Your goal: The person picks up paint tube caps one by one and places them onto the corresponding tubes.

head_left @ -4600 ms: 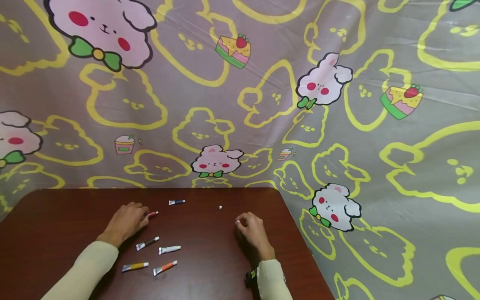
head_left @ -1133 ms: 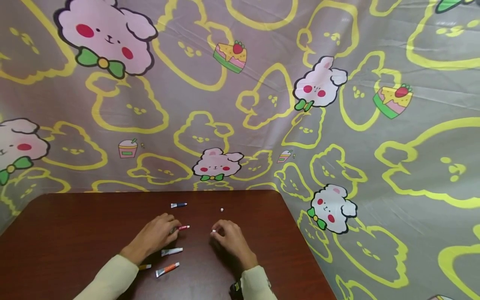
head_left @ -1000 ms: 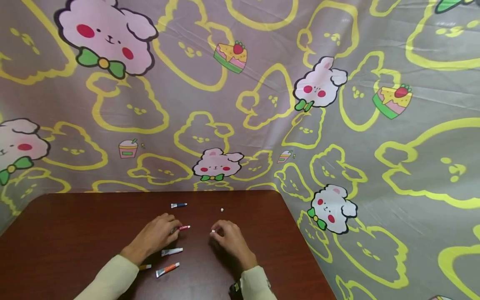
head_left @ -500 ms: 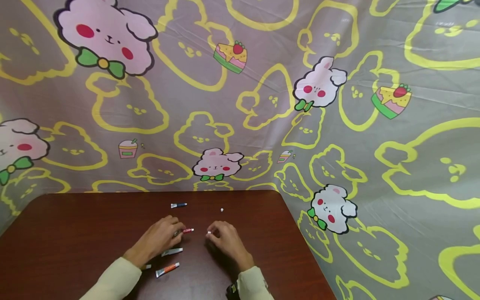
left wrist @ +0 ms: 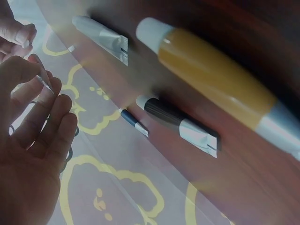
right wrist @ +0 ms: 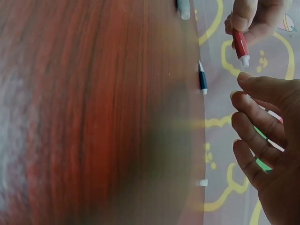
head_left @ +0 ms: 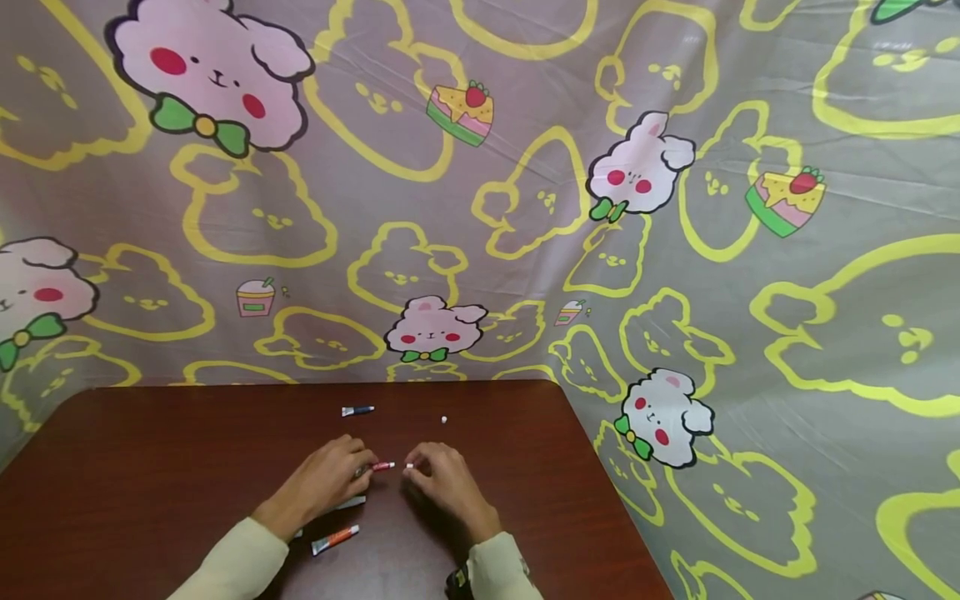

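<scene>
My left hand (head_left: 322, 483) pinches a small red paint tube (head_left: 383, 466) above the table, its white nozzle pointing right. Facing it across a small gap, my right hand (head_left: 447, 487) holds a tiny white cap (head_left: 409, 466) between thumb and fingertip. In the right wrist view the red tube (right wrist: 241, 45) points down towards the right thumb, and the cap is mostly hidden there. The left wrist view shows the left hand (left wrist: 35, 126) with the tube's silver tail (left wrist: 45, 83) poking out of the fingers.
Another white cap (head_left: 444, 420) lies farther back on the table (head_left: 150, 467). Paint tubes lie about: blue (head_left: 357, 411), orange (head_left: 335, 540), white (head_left: 352, 502) partly covered by my left arm. Brown (left wrist: 161, 112) and yellow (left wrist: 215, 77) tubes show in the left wrist view. Patterned cloth hangs behind.
Over the last second both hands have drawn closer together, left hand moving right with the red tube, right hand moving left with the cap. Earlier they were far apart.
</scene>
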Tool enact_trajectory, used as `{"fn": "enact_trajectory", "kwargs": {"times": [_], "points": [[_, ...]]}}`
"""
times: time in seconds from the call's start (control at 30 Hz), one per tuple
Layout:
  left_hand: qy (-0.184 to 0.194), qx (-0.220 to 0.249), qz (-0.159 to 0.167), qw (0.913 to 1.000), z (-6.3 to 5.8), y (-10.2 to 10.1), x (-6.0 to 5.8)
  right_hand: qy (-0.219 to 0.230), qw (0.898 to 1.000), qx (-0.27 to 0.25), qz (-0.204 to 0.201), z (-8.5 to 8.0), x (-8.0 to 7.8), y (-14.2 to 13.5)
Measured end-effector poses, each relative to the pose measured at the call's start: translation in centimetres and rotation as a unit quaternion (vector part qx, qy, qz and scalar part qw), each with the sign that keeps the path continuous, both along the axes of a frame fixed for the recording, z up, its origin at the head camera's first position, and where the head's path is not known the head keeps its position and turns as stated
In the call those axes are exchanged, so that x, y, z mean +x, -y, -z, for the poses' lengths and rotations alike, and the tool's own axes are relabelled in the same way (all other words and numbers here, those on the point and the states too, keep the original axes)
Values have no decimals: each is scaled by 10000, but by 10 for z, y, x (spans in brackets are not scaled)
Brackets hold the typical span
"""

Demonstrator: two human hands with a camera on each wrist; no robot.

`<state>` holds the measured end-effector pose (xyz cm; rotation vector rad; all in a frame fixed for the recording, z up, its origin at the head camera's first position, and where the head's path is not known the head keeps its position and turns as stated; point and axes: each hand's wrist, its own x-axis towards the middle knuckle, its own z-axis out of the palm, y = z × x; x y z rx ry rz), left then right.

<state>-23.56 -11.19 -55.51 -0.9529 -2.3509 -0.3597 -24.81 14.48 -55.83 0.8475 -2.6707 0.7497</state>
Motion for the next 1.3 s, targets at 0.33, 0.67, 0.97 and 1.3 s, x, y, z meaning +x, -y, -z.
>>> {"fn": "enact_trajectory", "kwargs": {"times": [0.33, 0.67, 0.97, 1.3], "points": [[-127, 12, 96, 9999, 0, -6, 0, -145, 9998, 120, -90, -2, 1, 9], [-235, 86, 156, 9996, -1, -9, -1, -71, 9998, 142, -107, -4, -1, 12], [-117, 22, 186, 9998, -1, -6, 1, -163, 9993, 185, -289, -5, 1, 13], [-354, 183, 432, 9983, -1, -5, 1, -76, 9985, -56, -544, -4, 1, 11]]}}
